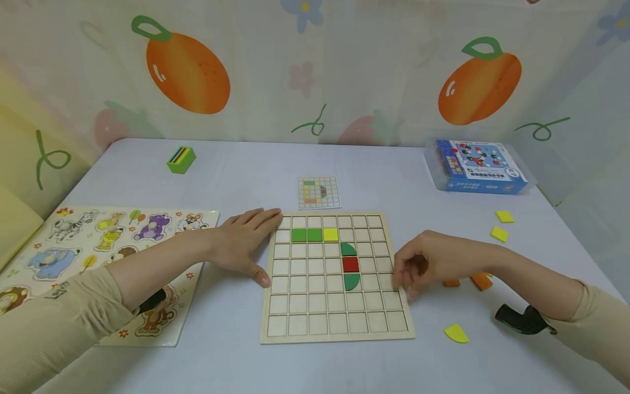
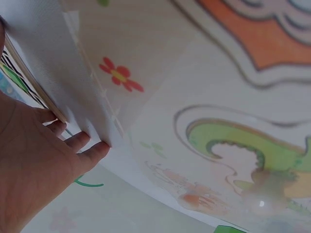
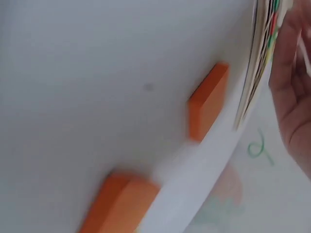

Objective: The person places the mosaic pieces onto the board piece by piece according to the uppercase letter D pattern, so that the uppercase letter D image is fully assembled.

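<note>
A wooden grid board (image 1: 292,301) lies on the table. In its upper rows sit green squares (image 1: 306,235) and a yellow square (image 1: 331,234); right of centre, a red square (image 1: 350,265) lies between two green quarter-circles (image 1: 351,282). My left hand (image 1: 244,241) rests along the board's left edge, fingers extended and thumb spread. Beside the right edge hovers my right hand (image 1: 430,262), its fingers loosely curled and slightly blurred; I see no piece in it. Orange pieces (image 3: 209,104) lie near that hand.
A small pattern card (image 1: 319,192) lies behind the board. At left is an animal puzzle board (image 1: 197,306), with a green block (image 1: 182,160) beyond it. Yellow squares (image 1: 499,234), a yellow quarter-circle (image 1: 456,333) and a blue box (image 1: 482,169) lie to the right.
</note>
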`<state>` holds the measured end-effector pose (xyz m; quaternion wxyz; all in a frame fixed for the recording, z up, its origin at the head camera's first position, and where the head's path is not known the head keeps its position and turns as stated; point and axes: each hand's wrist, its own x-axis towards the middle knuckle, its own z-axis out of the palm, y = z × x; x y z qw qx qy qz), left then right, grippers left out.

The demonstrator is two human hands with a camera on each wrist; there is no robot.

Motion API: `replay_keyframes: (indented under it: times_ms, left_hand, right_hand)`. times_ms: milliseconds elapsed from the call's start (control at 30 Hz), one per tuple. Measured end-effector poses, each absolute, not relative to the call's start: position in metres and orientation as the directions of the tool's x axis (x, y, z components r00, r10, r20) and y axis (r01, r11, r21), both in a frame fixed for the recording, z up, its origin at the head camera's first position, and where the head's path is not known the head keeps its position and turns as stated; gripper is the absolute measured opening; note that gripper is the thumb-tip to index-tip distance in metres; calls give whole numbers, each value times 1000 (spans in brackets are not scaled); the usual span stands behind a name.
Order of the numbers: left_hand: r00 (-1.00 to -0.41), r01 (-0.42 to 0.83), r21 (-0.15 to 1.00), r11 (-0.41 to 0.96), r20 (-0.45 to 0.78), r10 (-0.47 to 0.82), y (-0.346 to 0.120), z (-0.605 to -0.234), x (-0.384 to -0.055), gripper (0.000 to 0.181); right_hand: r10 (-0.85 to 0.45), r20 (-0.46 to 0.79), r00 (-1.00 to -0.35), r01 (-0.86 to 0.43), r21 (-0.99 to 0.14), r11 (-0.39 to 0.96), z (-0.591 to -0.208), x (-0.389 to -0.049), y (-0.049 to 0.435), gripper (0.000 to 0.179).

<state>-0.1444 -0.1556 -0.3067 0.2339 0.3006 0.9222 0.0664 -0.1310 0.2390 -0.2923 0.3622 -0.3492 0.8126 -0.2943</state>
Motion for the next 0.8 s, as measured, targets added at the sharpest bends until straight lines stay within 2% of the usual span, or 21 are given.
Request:
replay_keyframes:
  times_ms: [233, 400, 567, 800]
  left_hand:
    - [-712, 521, 262, 813, -391, 582, -157, -308, -144, 129]
    - [-714, 519, 259, 815, -394, 579, -157, -309, -144, 129]
    - [-711, 518, 261, 814, -398, 580, -158, -308, -144, 129]
    - [-709, 521, 260, 813, -398, 582, -157, -308, -145, 129]
  right_hand:
    - [-864, -383, -327, -298, -825, 479, -294, -125, 266, 24]
    - [-888, -412, -206, -283, -843, 457, -295, -121, 272, 33]
    - [-897, -415, -150, -343, -829, 441, -296, -118, 272, 41]
    - [-869, -473, -144, -371, -789, 491, -297, -115, 268, 44]
